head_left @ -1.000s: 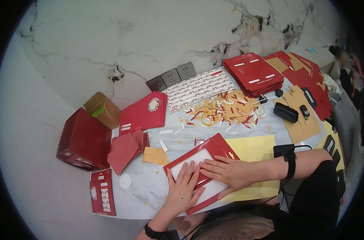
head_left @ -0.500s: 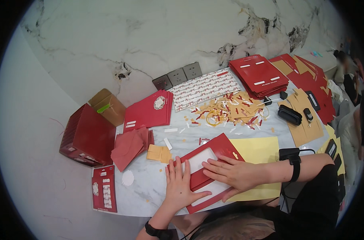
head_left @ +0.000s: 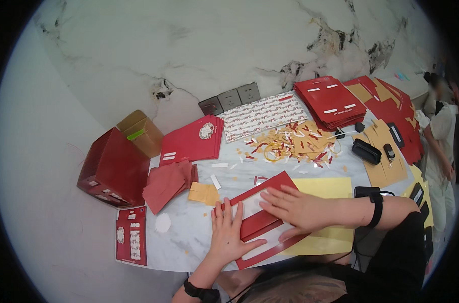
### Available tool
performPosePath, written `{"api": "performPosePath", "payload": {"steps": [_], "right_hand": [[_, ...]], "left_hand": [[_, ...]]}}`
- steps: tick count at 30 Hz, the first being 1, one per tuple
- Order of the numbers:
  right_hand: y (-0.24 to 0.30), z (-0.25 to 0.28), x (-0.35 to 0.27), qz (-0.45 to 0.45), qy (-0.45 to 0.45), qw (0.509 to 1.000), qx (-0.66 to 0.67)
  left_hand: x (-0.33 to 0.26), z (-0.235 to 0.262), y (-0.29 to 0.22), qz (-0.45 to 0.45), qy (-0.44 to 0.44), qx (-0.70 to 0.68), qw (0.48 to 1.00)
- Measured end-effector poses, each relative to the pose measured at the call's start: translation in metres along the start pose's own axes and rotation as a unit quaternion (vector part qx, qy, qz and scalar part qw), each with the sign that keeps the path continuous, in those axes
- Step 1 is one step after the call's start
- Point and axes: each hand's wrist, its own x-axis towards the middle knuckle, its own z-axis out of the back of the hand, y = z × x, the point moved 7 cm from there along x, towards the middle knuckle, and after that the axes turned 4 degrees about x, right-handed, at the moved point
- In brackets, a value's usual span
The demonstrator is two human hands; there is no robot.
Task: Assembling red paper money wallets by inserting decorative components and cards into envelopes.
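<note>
Under both hands lies a red card sheet [head_left: 258, 224] with two white rectangular areas and a red strip between them. My left hand [head_left: 229, 233] rests flat on its left edge, fingers spread and thumb pointing right. My right hand [head_left: 301, 209] lies flat across its right side, fingers extended left, hiding part of the sheet. Neither hand grips anything. The sheet partly overlaps a yellow sheet [head_left: 335, 189] on the right. Just left of my left fingertips are small tan card pieces [head_left: 203, 193].
Red envelopes [head_left: 165, 186], a red box [head_left: 113, 166] and a brown carton [head_left: 146, 136] stand left. Behind are red folders [head_left: 191, 140], a patterned sheet [head_left: 263, 117], paper scraps [head_left: 290, 144] and stacked red cards [head_left: 330, 101]. A black case [head_left: 365, 150] lies right; another person [head_left: 441, 136] is beyond.
My right hand has slid slightly right and up over the red card sheet, covering its cut-out corner. My left hand stays in place. The person at the far right shows more.
</note>
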Motion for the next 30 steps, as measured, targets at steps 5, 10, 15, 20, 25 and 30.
{"api": "performPosePath", "payload": {"steps": [5, 10, 15, 20, 25, 30], "right_hand": [[-0.041, 0.043, 0.039, -0.107, -0.021, 0.993, 0.037], [-0.108, 0.052, 0.117, -0.194, -0.107, 0.95, 0.221], [-0.187, -0.001, 0.214, -0.318, -0.212, 0.842, 0.381], [-0.216, -0.012, 0.239, -0.401, -0.259, 0.849, 0.228], [-0.206, -0.019, 0.252, -0.479, -0.234, 0.83, 0.167], [-0.234, -0.036, 0.257, -0.484, -0.273, 0.811, 0.183]], "left_hand": [[0.001, 0.009, 0.016, 0.025, 0.002, -0.044, 0.999], [0.028, 0.044, 0.049, 0.026, -0.018, -0.136, 0.99], [0.064, 0.063, 0.107, 0.111, -0.192, -0.111, 0.969], [0.046, 0.061, 0.157, 0.211, -0.299, 0.003, 0.931], [0.037, 0.045, 0.192, 0.319, -0.217, 0.073, 0.92], [0.043, 0.036, 0.192, 0.341, -0.136, 0.038, 0.929]]}}
